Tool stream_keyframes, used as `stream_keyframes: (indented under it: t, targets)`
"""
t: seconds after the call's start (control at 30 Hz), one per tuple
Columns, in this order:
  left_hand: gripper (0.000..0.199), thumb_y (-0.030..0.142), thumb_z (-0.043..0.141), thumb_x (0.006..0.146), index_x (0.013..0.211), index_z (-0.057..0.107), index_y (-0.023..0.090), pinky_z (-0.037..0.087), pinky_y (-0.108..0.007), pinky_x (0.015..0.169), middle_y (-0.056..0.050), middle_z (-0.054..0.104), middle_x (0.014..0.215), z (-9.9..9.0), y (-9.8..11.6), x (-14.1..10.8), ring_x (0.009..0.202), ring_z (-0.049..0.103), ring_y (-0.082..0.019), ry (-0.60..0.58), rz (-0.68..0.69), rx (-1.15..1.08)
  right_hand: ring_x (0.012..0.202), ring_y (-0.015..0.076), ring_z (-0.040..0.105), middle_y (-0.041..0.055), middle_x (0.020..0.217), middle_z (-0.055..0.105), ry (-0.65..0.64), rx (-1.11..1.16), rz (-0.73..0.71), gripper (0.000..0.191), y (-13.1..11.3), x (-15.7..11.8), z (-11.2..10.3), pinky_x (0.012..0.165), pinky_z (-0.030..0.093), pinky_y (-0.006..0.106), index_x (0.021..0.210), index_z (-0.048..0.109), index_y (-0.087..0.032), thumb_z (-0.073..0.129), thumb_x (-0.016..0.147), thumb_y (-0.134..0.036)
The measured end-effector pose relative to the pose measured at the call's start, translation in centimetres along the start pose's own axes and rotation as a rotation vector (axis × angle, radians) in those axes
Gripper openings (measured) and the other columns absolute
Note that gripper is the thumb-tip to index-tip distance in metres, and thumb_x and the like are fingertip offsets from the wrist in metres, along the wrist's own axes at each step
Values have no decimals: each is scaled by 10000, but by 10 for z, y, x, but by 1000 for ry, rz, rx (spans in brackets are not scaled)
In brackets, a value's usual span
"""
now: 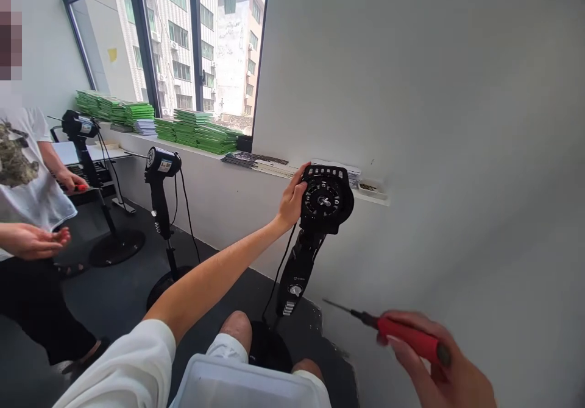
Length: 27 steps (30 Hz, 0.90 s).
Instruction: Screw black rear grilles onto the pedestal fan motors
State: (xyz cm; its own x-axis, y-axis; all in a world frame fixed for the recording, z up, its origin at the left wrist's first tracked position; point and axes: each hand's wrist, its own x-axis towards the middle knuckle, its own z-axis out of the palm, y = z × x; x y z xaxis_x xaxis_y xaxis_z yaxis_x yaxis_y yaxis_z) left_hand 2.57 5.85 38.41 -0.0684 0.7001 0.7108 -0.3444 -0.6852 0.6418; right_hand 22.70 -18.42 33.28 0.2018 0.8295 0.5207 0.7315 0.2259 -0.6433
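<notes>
At far left, co-worker: one person [16,161] in a white printed top, one hand [68,179] around a red-handled tool [82,187], the other [33,242] half open.
Other stands: two, a rear black fan stand [86,159] and a nearer black fan stand [159,204]; each head bears a pale sticker too small for you to read.
Green piles: many flat green packs [196,133], stacked by the window on a white ledge [380,200].
Your left hand [292,200]: fingers gripping the left edge of the motor head, thumb toward its front.
Your stand: one black plastic pedestal fan [325,203], ahead of you by the wall, leaning; round vented face, silvery shaft at centre, slotted top; silvery dial [295,290] on the neck, tiny lettering above it illegible.
Your lap: one translucent plastic tub [256,362].
Ledge end: one small white tray [372,189] of tiny pieces.
Your right hand [439,359]: fingers curled around one red-handled screwdriver [409,336], its tip pointing left, apart from the fan.
</notes>
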Motion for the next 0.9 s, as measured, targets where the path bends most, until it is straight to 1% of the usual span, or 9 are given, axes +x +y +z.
stream_keyframes:
  t: [0.07, 0.13, 0.2, 0.3, 0.4, 0.53, 0.6, 0.73, 0.9]
  targets:
    - [498, 316, 419, 1013, 1480, 573, 241, 265, -356, 1323, -18, 547, 1614, -2, -2, 0, 1570, 400, -222, -8, 23, -11, 878, 307, 772, 35, 1075, 792, 107, -9, -161, 369, -39, 25, -6, 669, 648, 393, 1136, 660, -337, 723, 897, -611]
    - [494, 310, 409, 1026, 1492, 566, 253, 258, -358, 1329, -5, 509, 1647, -4, -3, -1, 1581, 385, -217, -18, 43, -11, 908, 289, 775, 26, 1125, 785, 100, -18, -369, 157, -78, 46, -5, 724, 643, 401, 1084, 654, -340, 621, 1014, -477]
    - [501, 296, 401, 1031, 1506, 554, 270, 256, -356, 1332, 13, 492, 1661, -5, -3, -1, 1586, 377, -208, -27, 42, 2, 892, 244, 773, -7, 1152, 774, 165, -106, -570, 85, -110, 65, 2, 654, 617, 332, 1100, 640, -350, 576, 1043, -347]
    - [522, 274, 389, 1030, 1534, 526, 272, 262, -358, 1335, 26, 509, 1647, -6, -2, -1, 1577, 392, -201, -36, 15, 32, 882, 238, 764, 37, 1165, 761, 143, -314, -706, 132, -135, 91, 17, 619, 578, 307, 1132, 638, -291, 520, 1076, -309]
    - [528, 280, 385, 1041, 1557, 501, 273, 269, -372, 1339, 41, 529, 1629, -7, -1, 0, 1560, 414, -205, -49, -12, 41, 789, 237, 747, 84, 1122, 759, 107, -446, -791, 205, -140, 106, 21, 589, 540, 314, 1136, 644, -231, 491, 1100, -363]
    - [523, 278, 389, 1049, 1560, 501, 282, 296, -371, 1326, 48, 557, 1602, -7, -2, 0, 1533, 450, -211, -49, -23, 25, 649, 207, 693, 79, 1080, 758, 143, -554, -751, 219, -140, 109, 16, 534, 486, 308, 1124, 650, -218, 509, 1101, -384]
    - [517, 274, 393, 1048, 1551, 513, 277, 315, -366, 1313, 40, 570, 1590, -7, -3, 0, 1514, 474, -218, -42, -13, 19, 652, 197, 687, 72, 1107, 754, 142, -575, -743, 191, -139, 107, 16, 543, 477, 303, 1169, 620, -221, 501, 1110, -358]
    - [510, 264, 404, 1043, 1537, 529, 269, 301, -357, 1320, 37, 577, 1584, -7, -2, 0, 1524, 463, -219, -40, 2, 2, 744, 193, 702, 45, 1160, 744, 159, -584, -824, 159, -136, 107, 24, 599, 480, 293, 1277, 516, -245, 490, 1122, -274]
    - [512, 262, 394, 1048, 1543, 524, 265, 322, -353, 1310, 38, 588, 1572, -7, -2, 0, 1504, 484, -217, -39, -12, 24, 705, 179, 691, 35, 1155, 745, 155, -596, -867, 152, -135, 109, 26, 574, 465, 284, 1281, 503, -265, 489, 1130, -282]
